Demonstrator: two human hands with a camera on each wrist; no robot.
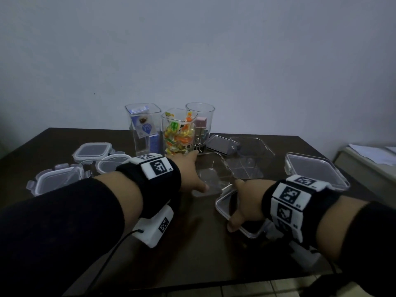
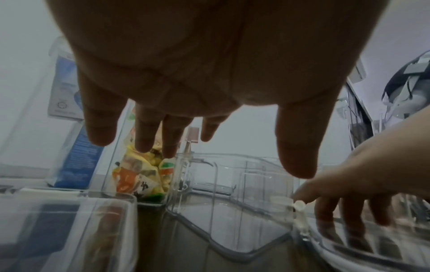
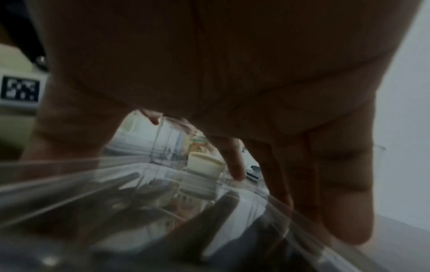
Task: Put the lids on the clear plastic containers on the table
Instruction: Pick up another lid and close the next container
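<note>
A person's right hand point(image 1: 244, 202) grips a clear square lid point(image 1: 225, 207) just beside the empty square container point(image 1: 211, 176) on the dark worktop point(image 1: 192, 243), while the left hand point(image 1: 190, 172), fingers spread and empty, reaches over that container, which probably wants steadying so the lid seats squarely.

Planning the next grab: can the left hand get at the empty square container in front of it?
Probably yes. The left hand is open and hovers at the near edge of the empty square container, nothing between them. The right hand holds a lid beside it, not across it.
</note>
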